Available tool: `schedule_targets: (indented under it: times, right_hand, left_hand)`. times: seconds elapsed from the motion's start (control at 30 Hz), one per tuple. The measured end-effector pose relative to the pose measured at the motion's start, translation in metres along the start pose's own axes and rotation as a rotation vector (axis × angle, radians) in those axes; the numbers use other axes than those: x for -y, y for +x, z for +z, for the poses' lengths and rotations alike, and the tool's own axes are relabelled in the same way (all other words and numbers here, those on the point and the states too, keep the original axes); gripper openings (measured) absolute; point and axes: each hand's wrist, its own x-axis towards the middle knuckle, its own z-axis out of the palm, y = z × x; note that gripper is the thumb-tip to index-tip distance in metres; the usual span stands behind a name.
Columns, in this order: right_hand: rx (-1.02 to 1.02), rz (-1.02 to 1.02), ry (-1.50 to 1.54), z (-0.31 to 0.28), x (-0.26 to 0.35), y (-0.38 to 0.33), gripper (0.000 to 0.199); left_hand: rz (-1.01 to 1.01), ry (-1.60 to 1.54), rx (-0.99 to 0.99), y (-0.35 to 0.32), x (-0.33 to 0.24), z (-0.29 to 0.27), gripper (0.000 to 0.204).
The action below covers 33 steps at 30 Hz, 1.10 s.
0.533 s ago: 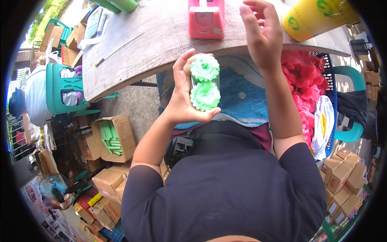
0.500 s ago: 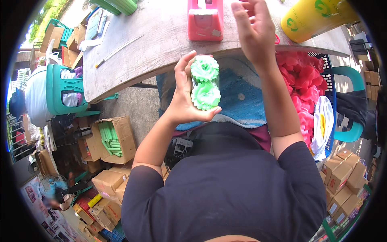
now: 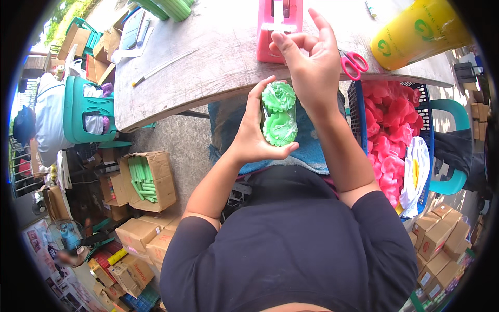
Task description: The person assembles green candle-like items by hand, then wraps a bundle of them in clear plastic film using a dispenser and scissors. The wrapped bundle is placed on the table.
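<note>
My left hand (image 3: 256,132) is closed around a clear-wrapped pack of two green ruffled artificial flowers (image 3: 279,127), one above the other, held just off the table's near edge. My right hand (image 3: 316,67) is at the front of a pink tape dispenser (image 3: 265,39) on the table. Its thumb and a fingertip come together in a pinch, while another finger sticks up. Whatever lies between those fingertips is too small to make out. Pink-handled scissors (image 3: 354,65) lie beside my right wrist, their blades mostly hidden.
A yellow cylindrical container (image 3: 405,47) stands on the table (image 3: 218,67) at right. Below it, a blue basket (image 3: 357,112) holds pink-red petals (image 3: 390,135) and a white cloth (image 3: 414,174). A thin brush (image 3: 161,67) lies at left. Cartons (image 3: 156,177) and green chairs (image 3: 78,112) surround me.
My right hand has come down and left to the tape dispenser, its fingers closing into a pinch. The flower pack has tilted in my left hand. My view has shifted slightly, uncovering the scissors.
</note>
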Motion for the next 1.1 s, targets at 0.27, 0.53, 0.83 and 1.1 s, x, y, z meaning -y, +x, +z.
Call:
schedule_targets:
  times: [0.27, 0.53, 0.83, 1.1]
  right_hand:
    - [0.029, -0.275, -0.792, -0.031, -0.025, 0.004, 0.039]
    - [0.66, 0.239, -0.053, -0.067, 0.017, -0.018, 0.068]
    - [0.834, 0.069, -0.555, -0.071, 0.029, -0.055, 0.077]
    - [0.812, -0.205, -0.967, -0.076, 0.048, -0.064, 0.059]
  left_hand:
    - [0.028, 0.046, 0.014, -0.005, -0.002, -0.006, 0.118]
    - [-0.072, 0.008, 0.223, -0.024, -0.032, -0.024, 0.11]
    - [0.062, 0.368, 0.295, -0.027, -0.034, -0.016, 0.107]
    - [0.08, 0.46, 0.348, -0.03, -0.036, -0.007, 0.101]
